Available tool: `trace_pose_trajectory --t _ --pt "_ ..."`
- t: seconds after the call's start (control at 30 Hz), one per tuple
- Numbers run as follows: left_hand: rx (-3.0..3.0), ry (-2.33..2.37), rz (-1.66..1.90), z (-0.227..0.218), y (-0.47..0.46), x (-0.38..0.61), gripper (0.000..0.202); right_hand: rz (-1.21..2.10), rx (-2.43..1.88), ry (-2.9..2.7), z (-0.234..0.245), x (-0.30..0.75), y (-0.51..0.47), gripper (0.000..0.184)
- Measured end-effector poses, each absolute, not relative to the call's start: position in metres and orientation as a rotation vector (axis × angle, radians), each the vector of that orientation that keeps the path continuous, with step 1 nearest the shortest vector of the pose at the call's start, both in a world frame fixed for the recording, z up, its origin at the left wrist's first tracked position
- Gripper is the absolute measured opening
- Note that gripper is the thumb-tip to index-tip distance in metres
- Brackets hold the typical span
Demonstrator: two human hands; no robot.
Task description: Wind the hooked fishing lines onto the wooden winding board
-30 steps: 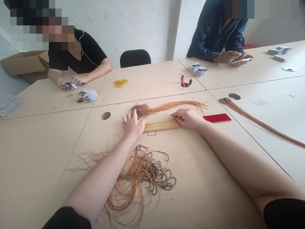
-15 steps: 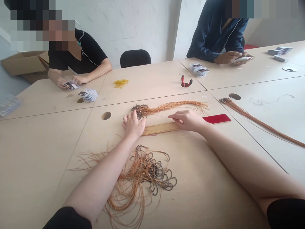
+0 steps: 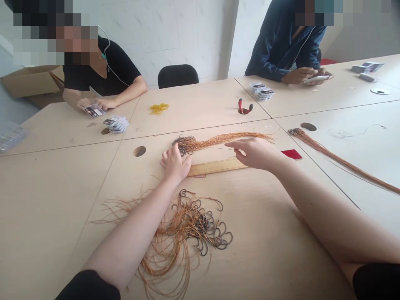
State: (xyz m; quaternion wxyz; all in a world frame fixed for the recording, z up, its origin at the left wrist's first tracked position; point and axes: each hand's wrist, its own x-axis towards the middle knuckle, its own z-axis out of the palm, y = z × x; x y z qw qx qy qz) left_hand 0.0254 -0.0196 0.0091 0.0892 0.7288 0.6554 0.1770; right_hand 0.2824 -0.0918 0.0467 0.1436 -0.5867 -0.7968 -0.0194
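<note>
- Hands are held over a pale table (image 3: 56,216), the wooden strip (image 3: 215,167) serving as the reference point.
- Left hand (image 3: 175,163) is pressed down with fingers part-curled, just left of the strip's near end, on the dark looped end of a strand bundle (image 3: 218,142); whether the strands are gripped or merely pinned cannot be told.
- Right hand (image 3: 256,153) is raised clear of the strip, just above its far end, fingers half open and pointing toward the bundle; whether a fine strand is pinched by it cannot be told.
- Strand bundle is laid out straight just behind the strip, its copper-coloured tails running past the far end.
- Strand heap (image 3: 190,225), tangled with dark loops, is left lying in front of the strip, beneath the left forearm.
- Red card (image 3: 292,154) is placed beyond the strip's far end, partly hidden by the right hand.
- Second bundle (image 3: 340,158) is stretched out farther off on that side.
- Rubber bands (image 3: 158,108) and red-handled pliers (image 3: 245,106) are seen behind the strip, on the next table section.
- Cards are handled by two seated co-workers, whose hands (image 3: 93,104) and (image 3: 304,76) are well apart from the strip, with card stacks (image 3: 264,92) nearby.
</note>
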Motion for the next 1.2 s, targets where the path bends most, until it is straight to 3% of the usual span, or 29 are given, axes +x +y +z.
trace_pose_trajectory --t 0.37,0.73,0.93,1.2 --pt "2.185 1.956 0.511 0.008 -0.019 0.025 0.067 -0.067 -2.126 -1.842 0.011 0.34 -0.067 0.029" --pt "2.214 1.948 0.506 0.007 -0.02 0.025 0.066 -0.071 -2.314 -1.647 -0.017 0.357 -0.058 0.043" --pt "2.23 1.938 0.524 0.006 -0.019 0.024 0.065 -0.161 -2.257 -1.575 -0.018 0.357 -0.06 0.052" --pt "2.245 1.947 0.504 0.007 -0.021 0.025 0.063 -0.244 -2.064 -1.629 -0.015 0.338 -0.062 0.042"
